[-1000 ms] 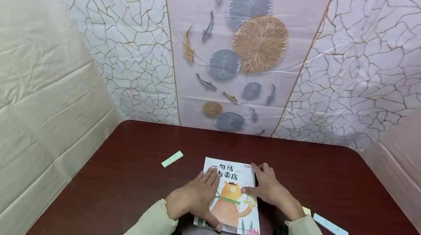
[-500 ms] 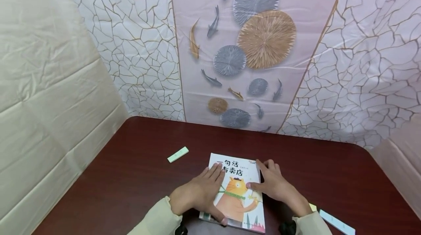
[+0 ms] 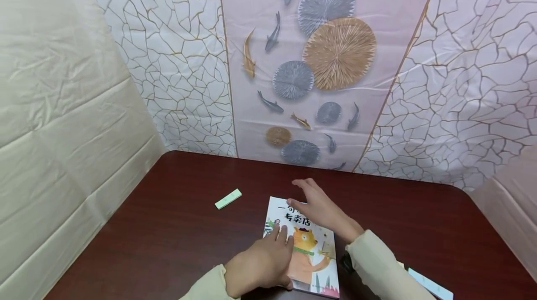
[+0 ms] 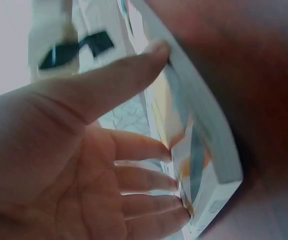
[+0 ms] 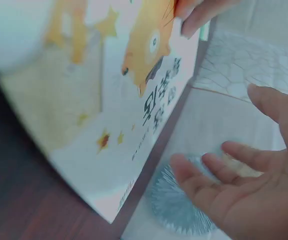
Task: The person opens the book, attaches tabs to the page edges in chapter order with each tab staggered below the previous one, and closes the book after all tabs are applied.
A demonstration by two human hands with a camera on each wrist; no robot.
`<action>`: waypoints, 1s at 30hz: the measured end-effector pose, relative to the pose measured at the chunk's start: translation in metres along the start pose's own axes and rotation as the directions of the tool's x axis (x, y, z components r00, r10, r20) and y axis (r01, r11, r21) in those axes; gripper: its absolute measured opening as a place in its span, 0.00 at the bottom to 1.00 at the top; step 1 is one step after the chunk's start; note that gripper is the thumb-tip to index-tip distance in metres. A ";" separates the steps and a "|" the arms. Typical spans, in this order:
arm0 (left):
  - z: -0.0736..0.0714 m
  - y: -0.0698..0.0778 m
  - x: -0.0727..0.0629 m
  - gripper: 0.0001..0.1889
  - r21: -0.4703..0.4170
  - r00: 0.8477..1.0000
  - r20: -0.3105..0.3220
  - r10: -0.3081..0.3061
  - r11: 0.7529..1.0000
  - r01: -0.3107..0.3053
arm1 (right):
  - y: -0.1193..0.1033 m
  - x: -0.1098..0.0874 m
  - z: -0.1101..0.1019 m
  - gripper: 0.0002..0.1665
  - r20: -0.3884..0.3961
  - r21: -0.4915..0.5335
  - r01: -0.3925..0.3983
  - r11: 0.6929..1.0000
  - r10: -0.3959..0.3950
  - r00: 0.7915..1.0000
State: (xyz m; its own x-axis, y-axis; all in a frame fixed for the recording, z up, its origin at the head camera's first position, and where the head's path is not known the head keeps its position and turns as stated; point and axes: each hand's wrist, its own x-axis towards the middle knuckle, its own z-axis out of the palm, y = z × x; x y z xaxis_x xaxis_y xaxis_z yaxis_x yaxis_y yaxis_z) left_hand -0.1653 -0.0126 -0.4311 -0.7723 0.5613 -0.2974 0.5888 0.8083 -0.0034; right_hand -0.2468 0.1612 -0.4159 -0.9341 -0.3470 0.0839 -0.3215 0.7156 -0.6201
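Note:
A thick paperback book with an orange cartoon cat and dark characters on its white cover lies flat on the table. My left hand rests on its lower left part. In the left wrist view, the left fingertips touch the cover, while the thumb lies at the edge of the book. Over the far end of the cover reaches my right hand, overlapping part of the title. The right wrist view shows the right hand with fingers spread and slightly bent, apart from the cover.
A pale green strip lies on the dark red table, left of the book. Near the right sleeve is a light blue strip, with a bit of yellow beside it. Patterned cloth hangs behind the table.
My right hand has left the book's right edge and moved left and away, over its far end. The left hand has slid nearer, uncovering more of the title.

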 end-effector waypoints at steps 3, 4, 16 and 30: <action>0.003 0.001 -0.002 0.45 -0.022 1.000 -0.012 0.010 1.000 -0.010 | 0.000 0.016 0.008 0.30 0.030 0.052 0.050 0.997 -0.052 0.998; 0.005 0.001 -0.003 0.43 -0.021 0.999 -0.027 0.020 1.000 -0.020 | 0.000 0.021 0.011 0.28 0.039 0.061 0.064 0.996 -0.067 0.997; 0.038 -0.011 0.006 0.25 -0.085 0.977 -0.178 0.115 0.988 -0.132 | -0.021 0.069 0.039 0.20 0.202 0.045 0.208 0.977 -0.213 0.956; 0.033 -0.015 0.011 0.19 -0.135 0.969 -0.195 0.151 0.974 -0.179 | -0.046 0.115 0.069 0.24 0.364 -0.024 0.391 0.920 -0.356 0.861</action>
State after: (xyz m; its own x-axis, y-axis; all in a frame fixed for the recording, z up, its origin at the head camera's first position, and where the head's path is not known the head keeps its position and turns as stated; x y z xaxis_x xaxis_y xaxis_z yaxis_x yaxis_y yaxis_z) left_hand -0.1741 -0.0243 -0.4660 -0.7057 0.7010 -0.1027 0.6801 0.7109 0.1791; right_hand -0.3285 0.0473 -0.4315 -0.6330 -0.7741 0.0095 -0.6646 0.5371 -0.5194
